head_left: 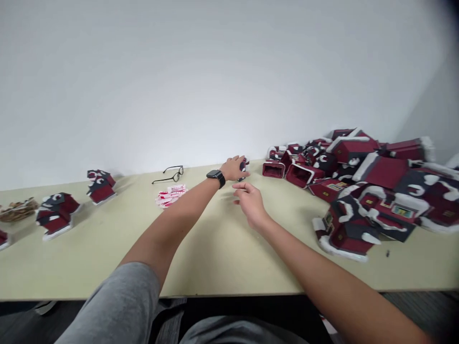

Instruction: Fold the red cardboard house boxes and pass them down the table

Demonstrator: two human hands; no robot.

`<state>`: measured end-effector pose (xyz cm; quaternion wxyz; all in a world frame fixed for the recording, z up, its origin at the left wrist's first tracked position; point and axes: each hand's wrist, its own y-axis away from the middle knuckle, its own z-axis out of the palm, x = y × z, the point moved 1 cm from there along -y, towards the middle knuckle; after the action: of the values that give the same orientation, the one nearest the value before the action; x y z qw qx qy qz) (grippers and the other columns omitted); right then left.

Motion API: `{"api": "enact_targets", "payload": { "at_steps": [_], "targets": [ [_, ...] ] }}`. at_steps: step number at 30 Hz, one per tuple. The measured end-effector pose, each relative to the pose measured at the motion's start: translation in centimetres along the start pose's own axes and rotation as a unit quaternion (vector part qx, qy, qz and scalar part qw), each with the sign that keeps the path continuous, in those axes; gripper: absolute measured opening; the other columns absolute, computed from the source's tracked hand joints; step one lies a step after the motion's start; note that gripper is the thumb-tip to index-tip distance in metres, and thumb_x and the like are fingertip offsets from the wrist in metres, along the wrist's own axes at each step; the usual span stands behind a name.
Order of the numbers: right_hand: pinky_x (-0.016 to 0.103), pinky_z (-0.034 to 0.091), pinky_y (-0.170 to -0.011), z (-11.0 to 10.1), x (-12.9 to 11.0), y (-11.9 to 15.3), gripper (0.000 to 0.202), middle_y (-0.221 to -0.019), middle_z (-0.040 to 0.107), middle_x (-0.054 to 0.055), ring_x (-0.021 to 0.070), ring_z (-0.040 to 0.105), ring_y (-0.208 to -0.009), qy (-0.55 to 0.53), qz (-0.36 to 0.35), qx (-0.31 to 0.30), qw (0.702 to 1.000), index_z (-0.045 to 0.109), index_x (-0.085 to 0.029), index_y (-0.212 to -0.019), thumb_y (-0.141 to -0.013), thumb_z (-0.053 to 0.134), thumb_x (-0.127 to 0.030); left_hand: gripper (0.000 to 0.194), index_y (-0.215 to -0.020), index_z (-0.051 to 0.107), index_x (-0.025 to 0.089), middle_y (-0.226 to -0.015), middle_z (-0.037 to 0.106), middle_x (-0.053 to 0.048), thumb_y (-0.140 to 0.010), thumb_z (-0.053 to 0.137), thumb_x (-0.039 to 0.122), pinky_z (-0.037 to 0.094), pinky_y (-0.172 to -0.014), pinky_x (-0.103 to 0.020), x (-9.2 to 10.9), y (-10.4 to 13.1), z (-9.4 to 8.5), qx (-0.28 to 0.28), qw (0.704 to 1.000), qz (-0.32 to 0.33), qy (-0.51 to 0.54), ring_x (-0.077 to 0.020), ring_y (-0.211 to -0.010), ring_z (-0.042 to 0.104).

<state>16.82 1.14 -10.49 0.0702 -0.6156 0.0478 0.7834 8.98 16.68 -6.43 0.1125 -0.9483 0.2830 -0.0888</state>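
House [245,165] at 12 o'clock, surface's [222,258] far edge. Can't tell left hand's [234,168] grip; right hand's [250,203] wide, room toward 6.

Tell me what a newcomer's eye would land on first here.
Probably the heap of dark red, white-trimmed model houses at the right of the table. Then perhaps the left hand at a partly hidden small piece near the wall, black watch on its wrist, the right hand nearby, seemingly holding nothing.
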Motion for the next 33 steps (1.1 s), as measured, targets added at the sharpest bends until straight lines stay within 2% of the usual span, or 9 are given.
{"api": "enact_targets", "payload": {
  "at_steps": [4,8,13,17,20,24,28,31,33],
  "targets": [
    [0.032,0.053,-0.065,0.5,0.1,0.0,0.021,-0.065,0.059,-0.002,0.0165,0.057,-0.062,0.023,0.002,-0.018,1.000,0.070,-0.022,-0.084,-0.071,0.055,-0.015,0.076,-0.140,0.054,0.010,-0.145,0.054,-0.024,-0.069,0.077,0.026,0.046,-0.110,-0.047,-0.8,-2.1,1.8,-0.009,1.000,-0.003,0.013,-0.0369,-0.127,0.058],
    [0.030,0.051,-0.063,0.5,-0.4,0.2,0.020,-0.062,0.057,-0.004,0.0142,0.054,-0.057,0.026,-0.008,-0.033,0.999,0.069,-0.021,-0.082,-0.074,0.054,-0.011,0.056,-0.126,0.062,0.011,-0.133,0.059,-0.020,-0.071,0.068,0.016,0.048,-0.108,-0.042,-1.4,-1.6,1.6,-0.001,0.999,0.003,0.032,-0.0316,-0.119,0.062],
    [0.028,0.050,-0.061,0.2,-1.0,0.3,0.017,-0.065,0.058,-0.003,0.0140,0.054,-0.059,0.023,-0.018,-0.027,0.999,0.068,-0.022,-0.080,-0.076,0.054,-0.012,0.062,-0.126,0.058,0.016,-0.133,0.057,-0.015,-0.066,0.073,0.022,0.051,-0.105,-0.041,-1.9,0.6,0.2,-0.011,0.998,0.021,0.058,-0.0292,-0.115,0.062],
    [0.028,0.049,-0.059,0.2,-0.6,0.1,0.018,-0.069,0.059,-0.003,0.0149,0.055,-0.062,0.041,-0.053,-0.029,0.997,0.069,-0.022,-0.080,-0.074,0.054,-0.015,0.060,-0.123,0.054,0.017,-0.132,0.056,-0.017,-0.069,0.077,0.033,0.053,-0.098,-0.039,-2.3,2.6,0.0,-0.012,0.997,-0.012,0.079,-0.0282,-0.111,0.064],
    [0.029,0.049,-0.058,0.3,-0.1,-0.1,0.018,-0.070,0.059,-0.002,0.0156,0.055,-0.062,0.064,-0.079,-0.032,0.994,0.070,-0.022,-0.080,-0.073,0.054,-0.017,0.062,-0.128,0.045,0.017,-0.114,0.066,-0.015,-0.079,0.073,0.043,0.055,-0.085,-0.038,-2.1,3.6,0.6,-0.008,0.994,-0.045,0.097,-0.0266,-0.096,0.068],
    [0.029,0.050,-0.061,0.0,-0.1,-0.3,0.018,-0.074,0.062,-0.001,0.0166,0.057,-0.066,0.073,-0.111,-0.029,0.991,0.069,-0.022,-0.078,-0.072,0.052,-0.020,0.055,-0.127,0.041,0.017,-0.097,0.072,-0.011,-0.084,0.069,0.038,0.051,-0.074,-0.034,-1.2,4.1,0.7,0.001,0.993,-0.064,0.101,-0.0245,-0.081,0.068],
    [0.030,0.048,-0.061,-0.3,-0.4,-0.5,0.015,-0.070,0.061,-0.001,0.0180,0.057,-0.067,0.069,-0.107,-0.031,0.991,0.068,-0.022,-0.077,-0.073,0.053,-0.023,0.055,-0.128,0.045,0.021,-0.105,0.071,-0.011,-0.081,0.070,0.031,0.049,-0.077,-0.035,-0.5,4.5,-1.4,0.019,0.995,-0.036,0.087,-0.0257,-0.088,0.067],
    [0.032,0.049,-0.065,-0.4,-0.5,-0.5,0.015,-0.071,0.062,-0.001,0.0190,0.058,-0.068,0.087,-0.122,-0.035,0.988,0.068,-0.023,-0.076,-0.076,0.053,-0.023,0.060,-0.134,0.045,0.024,-0.117,0.069,-0.011,-0.080,0.069,0.029,0.049,-0.086,-0.039,-0.2,5.2,-4.2,0.059,0.997,0.006,0.044,-0.0286,-0.101,0.066],
    [0.034,0.050,-0.073,-0.5,-0.6,-0.3,0.015,-0.079,0.066,0.000,0.0208,0.061,-0.078,0.111,-0.159,-0.024,0.981,0.067,-0.023,-0.076,-0.076,0.053,-0.020,0.058,-0.135,0.047,0.025,-0.125,0.067,-0.011,-0.081,0.069,0.031,0.047,-0.094,-0.044,0.0,6.0,-6.3,0.084,0.996,0.033,0.003,-0.0311,-0.111,0.064]
  ]
}}
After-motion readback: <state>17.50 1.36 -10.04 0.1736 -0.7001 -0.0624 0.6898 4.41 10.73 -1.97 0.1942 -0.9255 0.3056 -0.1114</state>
